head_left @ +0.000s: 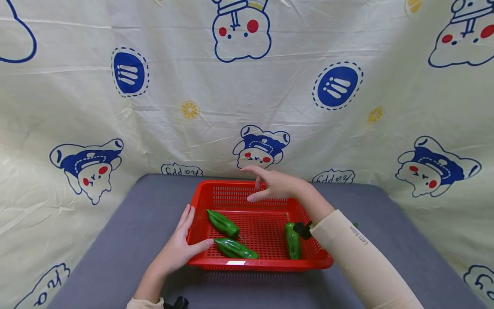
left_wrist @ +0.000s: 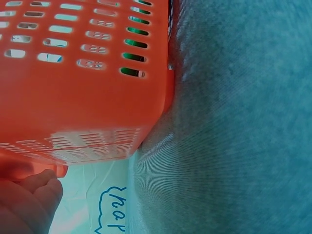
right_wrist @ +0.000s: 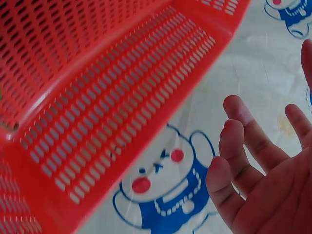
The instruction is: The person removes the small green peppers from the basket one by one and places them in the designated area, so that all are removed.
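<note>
A red plastic basket (head_left: 266, 262) with slotted walls stands on the grey table. My left hand (head_left: 183, 242) holds its left side, thumb over the rim and fingers along the outside. In the left wrist view those fingers (left_wrist: 46, 187) lie by the basket rim. Inside the basket, two green peppers (head_left: 224, 224) (head_left: 236, 249) lie at the left. Another green pepper (head_left: 292, 242) lies at the right. My right hand (head_left: 275, 184) hovers over the basket's far side with nothing in it. The right wrist view shows its fingers (right_wrist: 261, 141) apart from the basket wall.
Grey cloth (head_left: 146, 214) covers the table around the basket. A small green bit (head_left: 356, 225) shows beyond the right sleeve, the rest hidden. Behind the table hangs a pale printed curtain (head_left: 162, 120).
</note>
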Action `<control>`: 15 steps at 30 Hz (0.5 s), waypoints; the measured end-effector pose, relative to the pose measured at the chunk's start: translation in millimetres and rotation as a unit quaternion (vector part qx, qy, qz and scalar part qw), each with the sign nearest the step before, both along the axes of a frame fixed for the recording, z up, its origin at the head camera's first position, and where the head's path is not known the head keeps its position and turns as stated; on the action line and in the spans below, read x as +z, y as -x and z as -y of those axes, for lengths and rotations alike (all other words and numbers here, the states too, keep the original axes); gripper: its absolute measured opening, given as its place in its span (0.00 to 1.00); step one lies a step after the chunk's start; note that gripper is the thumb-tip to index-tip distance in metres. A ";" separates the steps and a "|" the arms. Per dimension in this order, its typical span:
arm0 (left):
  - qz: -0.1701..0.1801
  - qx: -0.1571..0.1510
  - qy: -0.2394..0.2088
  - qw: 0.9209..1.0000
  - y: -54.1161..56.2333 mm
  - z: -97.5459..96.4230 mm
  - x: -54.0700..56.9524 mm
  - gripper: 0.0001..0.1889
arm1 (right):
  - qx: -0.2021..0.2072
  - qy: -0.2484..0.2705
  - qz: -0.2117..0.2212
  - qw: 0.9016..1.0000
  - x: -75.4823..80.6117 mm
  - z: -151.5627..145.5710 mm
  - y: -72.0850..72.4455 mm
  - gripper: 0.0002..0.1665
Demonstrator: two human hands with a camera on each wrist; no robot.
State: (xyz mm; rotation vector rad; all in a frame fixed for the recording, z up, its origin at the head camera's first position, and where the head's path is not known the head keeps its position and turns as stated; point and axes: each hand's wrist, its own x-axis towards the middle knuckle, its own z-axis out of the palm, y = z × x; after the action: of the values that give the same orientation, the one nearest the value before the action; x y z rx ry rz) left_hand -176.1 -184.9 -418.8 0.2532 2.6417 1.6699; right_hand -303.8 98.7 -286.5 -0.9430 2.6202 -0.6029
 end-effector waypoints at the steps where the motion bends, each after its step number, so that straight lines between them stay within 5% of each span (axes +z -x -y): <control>1: -0.001 -0.002 -0.001 1.000 0.0 0.0 0.1 0.57 | 0.006 -0.002 0.003 1.000 -2.6 4.5 0.5 0.50; 8: 0.000 -0.006 -0.006 1.000 -0.8 0.1 -0.6 0.57 | 0.016 -0.033 0.030 0.999 -23.4 37.1 1.2 0.48; 15: 0.004 -0.009 -0.011 1.000 -0.5 -1.4 -0.4 0.57 | 0.069 -0.076 0.052 0.993 -49.8 63.5 3.5 0.50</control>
State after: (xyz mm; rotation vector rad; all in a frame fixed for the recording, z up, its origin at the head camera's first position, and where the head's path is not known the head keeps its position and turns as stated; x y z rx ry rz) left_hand -175.6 -183.5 -419.2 0.2693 2.6083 1.6930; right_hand -307.3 35.1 -336.3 -1.0075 2.4449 -0.4010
